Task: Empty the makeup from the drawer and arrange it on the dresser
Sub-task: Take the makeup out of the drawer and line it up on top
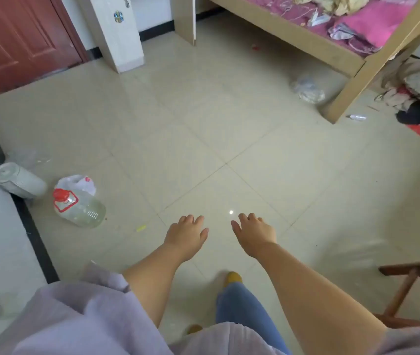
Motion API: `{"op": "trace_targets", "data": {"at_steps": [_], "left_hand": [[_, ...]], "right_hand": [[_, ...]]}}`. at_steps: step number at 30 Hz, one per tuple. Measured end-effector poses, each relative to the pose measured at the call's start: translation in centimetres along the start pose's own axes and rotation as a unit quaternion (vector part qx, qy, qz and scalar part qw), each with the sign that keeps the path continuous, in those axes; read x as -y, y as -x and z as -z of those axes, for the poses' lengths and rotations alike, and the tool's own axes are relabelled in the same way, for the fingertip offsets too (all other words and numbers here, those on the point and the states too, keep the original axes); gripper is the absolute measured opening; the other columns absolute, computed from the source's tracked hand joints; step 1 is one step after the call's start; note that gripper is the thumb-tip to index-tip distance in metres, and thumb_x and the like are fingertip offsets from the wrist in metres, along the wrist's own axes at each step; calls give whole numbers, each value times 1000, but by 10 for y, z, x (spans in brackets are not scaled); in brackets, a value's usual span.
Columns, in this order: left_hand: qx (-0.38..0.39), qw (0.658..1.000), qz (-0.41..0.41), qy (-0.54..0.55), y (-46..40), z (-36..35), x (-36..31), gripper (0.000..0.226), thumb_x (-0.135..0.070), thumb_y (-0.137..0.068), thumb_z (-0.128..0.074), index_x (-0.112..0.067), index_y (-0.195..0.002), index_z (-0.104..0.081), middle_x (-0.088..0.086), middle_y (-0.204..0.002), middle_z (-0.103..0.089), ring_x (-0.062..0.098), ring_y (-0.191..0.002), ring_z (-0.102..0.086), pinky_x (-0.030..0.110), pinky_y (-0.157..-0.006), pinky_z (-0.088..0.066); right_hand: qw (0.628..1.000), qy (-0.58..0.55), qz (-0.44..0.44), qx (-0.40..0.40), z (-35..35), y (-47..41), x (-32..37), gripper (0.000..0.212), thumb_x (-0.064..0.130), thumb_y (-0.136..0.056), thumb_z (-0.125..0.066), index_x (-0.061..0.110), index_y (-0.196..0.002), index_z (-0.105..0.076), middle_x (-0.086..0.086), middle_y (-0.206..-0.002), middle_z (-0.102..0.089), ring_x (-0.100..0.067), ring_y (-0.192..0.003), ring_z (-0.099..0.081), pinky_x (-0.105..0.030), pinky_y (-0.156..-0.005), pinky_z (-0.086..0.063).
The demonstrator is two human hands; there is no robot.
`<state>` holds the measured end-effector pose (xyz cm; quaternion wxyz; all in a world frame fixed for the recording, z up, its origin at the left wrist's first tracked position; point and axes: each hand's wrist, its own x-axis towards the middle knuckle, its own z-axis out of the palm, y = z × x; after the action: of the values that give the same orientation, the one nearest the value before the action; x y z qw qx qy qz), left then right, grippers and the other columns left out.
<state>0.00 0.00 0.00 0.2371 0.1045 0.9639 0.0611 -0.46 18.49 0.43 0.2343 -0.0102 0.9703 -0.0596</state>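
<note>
Hands empty: left hand (187, 233) and right hand (253, 235) loose, fingers relaxed, over bare floor (203, 129). Drawer, makeup, dresser nowhere in view. Could trip on plastic jug (79, 207) nearby while walking.

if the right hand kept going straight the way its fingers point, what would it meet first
Nothing nearby, as far as this view shows: the right hand, open and empty, points forward and down over the bare tile floor. The floor itself would likely come first; depth is unclear.
</note>
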Motion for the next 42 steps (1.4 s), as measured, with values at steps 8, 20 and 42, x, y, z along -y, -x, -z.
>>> {"op": "trace_targets", "data": {"at_steps": [8,20,42], "left_hand": [[-53,999,8,-9,-145,85,-23,39,-37,-100,-25,-14,-127,-41,7,-118,-51,26,-110,-44,35,-82,-41],[-80,996,27,3,-346,197,-68,43,-40,-100,-26,-15,-132,-40,5,-121,-52,24,-112,-46,35,-84,-43],[-92,995,44,-10,-808,450,52,43,-40,-100,-24,-16,-134,-35,6,-122,-50,24,-114,-44,35,-86,-39]], "right_hand": [[1000,1,8,-22,82,-131,-60,44,46,-100,-19,17,-125,-42,-5,-121,-49,-24,-110,-49,-34,-73,-43],[998,44,43,-29,213,-328,-130,46,46,-100,-19,18,-128,-41,-4,-123,-48,-23,-111,-48,-33,-73,-41],[994,74,65,-44,469,-822,-106,46,47,-100,-18,19,-127,-41,-4,-122,-48,-23,-110,-49,-32,-72,-37]]}}
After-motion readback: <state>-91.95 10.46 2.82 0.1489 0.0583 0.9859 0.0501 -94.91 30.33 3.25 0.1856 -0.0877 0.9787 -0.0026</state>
